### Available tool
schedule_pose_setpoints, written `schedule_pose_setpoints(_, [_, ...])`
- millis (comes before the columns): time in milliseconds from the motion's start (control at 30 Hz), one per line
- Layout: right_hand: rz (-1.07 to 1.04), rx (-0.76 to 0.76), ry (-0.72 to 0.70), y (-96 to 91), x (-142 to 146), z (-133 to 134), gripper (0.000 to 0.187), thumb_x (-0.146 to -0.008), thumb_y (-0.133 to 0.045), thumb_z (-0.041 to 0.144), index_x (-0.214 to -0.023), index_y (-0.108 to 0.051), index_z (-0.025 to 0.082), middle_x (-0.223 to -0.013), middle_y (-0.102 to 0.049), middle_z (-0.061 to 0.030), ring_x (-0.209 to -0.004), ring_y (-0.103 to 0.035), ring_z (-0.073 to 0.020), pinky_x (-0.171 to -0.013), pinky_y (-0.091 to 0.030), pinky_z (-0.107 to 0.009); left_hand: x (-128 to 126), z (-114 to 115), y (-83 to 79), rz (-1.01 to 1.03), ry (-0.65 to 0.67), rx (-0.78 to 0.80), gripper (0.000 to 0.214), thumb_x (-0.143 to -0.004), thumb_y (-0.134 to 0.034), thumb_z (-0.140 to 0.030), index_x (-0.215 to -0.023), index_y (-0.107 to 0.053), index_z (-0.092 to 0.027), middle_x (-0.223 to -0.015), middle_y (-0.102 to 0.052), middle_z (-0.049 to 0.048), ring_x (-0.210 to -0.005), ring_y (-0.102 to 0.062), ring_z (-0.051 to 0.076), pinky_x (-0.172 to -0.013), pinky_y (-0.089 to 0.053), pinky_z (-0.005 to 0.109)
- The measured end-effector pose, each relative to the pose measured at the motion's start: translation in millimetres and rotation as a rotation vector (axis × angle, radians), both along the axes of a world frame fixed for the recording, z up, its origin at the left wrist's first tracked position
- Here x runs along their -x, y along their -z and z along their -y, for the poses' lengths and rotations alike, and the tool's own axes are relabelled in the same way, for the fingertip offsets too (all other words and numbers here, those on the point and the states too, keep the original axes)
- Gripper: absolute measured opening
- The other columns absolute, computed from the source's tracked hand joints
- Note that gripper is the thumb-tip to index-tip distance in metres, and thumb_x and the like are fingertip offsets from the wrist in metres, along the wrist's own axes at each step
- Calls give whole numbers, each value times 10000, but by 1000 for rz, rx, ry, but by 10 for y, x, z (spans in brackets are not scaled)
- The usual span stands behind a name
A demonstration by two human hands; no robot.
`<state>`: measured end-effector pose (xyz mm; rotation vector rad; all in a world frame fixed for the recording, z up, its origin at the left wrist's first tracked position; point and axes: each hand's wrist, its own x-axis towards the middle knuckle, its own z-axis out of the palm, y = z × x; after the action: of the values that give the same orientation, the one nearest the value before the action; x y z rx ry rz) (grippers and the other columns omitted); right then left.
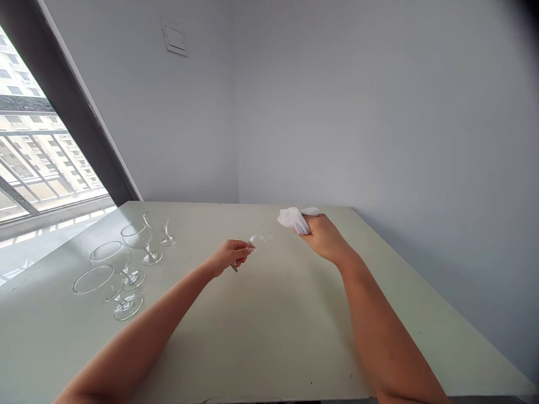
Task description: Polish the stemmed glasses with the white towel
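My left hand [233,255] is closed around the stem of a clear wine glass [261,235], holding it tilted above the table with its bowl toward the right. The glass is faint against the pale tabletop, and my fingers hide part of its stem. To the right, my right hand [322,233] grips a crumpled white cloth [295,219]. A small gap separates the cloth from the glass bowl.
Several clear stemmed glasses stand in a row on the left of the pale table [261,336], among them the nearest glass [126,306] and the farthest glass [167,238]. Grey walls [337,112] border the table's back and right. A window [42,140] is at left.
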<state>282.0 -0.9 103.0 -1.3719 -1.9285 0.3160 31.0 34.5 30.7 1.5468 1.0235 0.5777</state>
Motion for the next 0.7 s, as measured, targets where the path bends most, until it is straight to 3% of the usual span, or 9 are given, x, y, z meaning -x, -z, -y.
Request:
schedule_pose_setpoints(133, [418,-158,-309,119,400,108,234,-807,-504,395,-897,-641,227,-1131,-600,-40,-1109,-449,-274,-961,-269,-420,-50,40,36,-174,-63,-158,175,-709,-511,-324,-736,-571,-161,-578,-456,-28,-522,-416,88,-472,-336,205])
schedule_pose_setpoints(200, [424,-144,-380,220,569,123,292,-874,-397,393,-898,-649,248,-1208,-564,-8,-1104,-462,-236,-1008,-214,-423,-67,88,46,-303,-81,-300,117,-691,-495,-255,-637,-538,-161,-542,-442,-33,-494,-385,83,-458,-294,205])
schedule_pose_setpoints(267, [310,-80,-370,294,622,87,357,-910,-312,345,-881,-657,260,-1153,-601,9,-1041,-505,-198,-985,-260,-402,-82,145,44,-407,-92,-479,151,-693,-481,-223,-556,-506,-163,-503,-412,-37,-478,-353,82,-460,-256,213])
schedule_pose_setpoints(367, [1,157,-371,346,488,-53,319,-879,-364,362,-847,-662,250,-1005,-650,-4,-916,-551,-187,-791,-406,-334,-112,221,21,-411,-44,-670,170,-741,-492,-260,-613,-574,-183,-525,-455,-31,-523,-393,95,-509,-279,221])
schedule_pose_setpoints(500, [-666,542,-378,440,279,-299,229,-751,-527,345,-621,-612,176,-660,-607,-19,-604,-525,-151,-554,-395,-276,-154,262,-6,-259,-49,-614,197,-771,-508,-307,-922,-613,-237,-630,-543,-33,-567,-441,97,-580,-346,220])
schedule_pose_setpoints(600, [-1209,566,-266,540,389,-381,153,-665,-584,284,-563,-547,175,-541,-531,9,-556,-496,-137,-547,-399,-272,-184,271,7,-95,-134,-513,251,-791,-483,-315,-1023,-548,-243,-626,-505,-45,-547,-420,93,-542,-347,212])
schedule_pose_setpoints(700, [-1462,507,-236,611,685,-294,92,-690,-555,275,-652,-563,192,-645,-572,6,-651,-531,-154,-610,-426,-285,-241,302,70,36,-273,-506,362,-807,-468,-316,-1164,-432,-264,-654,-469,-51,-567,-427,91,-549,-364,210])
